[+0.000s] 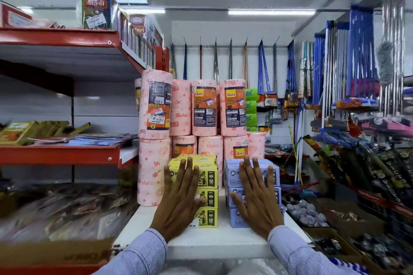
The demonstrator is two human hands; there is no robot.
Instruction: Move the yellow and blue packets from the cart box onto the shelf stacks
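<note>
Now, both my hands lie flat against the fronts of the two stacks on the white shelf (214,245), fingers spread, gripping nothing.

Left first: pink kitchen-towel rolls (154,105) stand upright in two tiers behind and beside the stacks, a back wall of sorts. My left hand (178,201) is splayed over the yellow packets (206,187), palm on the lower ones, fingertips up at the top packet. Judging by that, I am pressing the faces flush so the column sits square and won't lean. The stack shows at least three packets high, printed fronts toward me, each packet lying flat with its long axis running left to right; the top one sits slightly askew, pushed back.

Small gap of bare shelf between the columns, so they stand just beside each other, not touching.

Right: my right hand (257,198) does the same on the blue packets (274,178), open palm, fingers fanned upward. Same orientation there: labels forward, long side across, three tiers visible, edges fairly even.

Cart box is not clearly identifiable from here; a cardboard edge (55,252) shows low at left, blurred. Whether more packets remain in it I cannot tell. Looks like squaring-up after placement.
</note>
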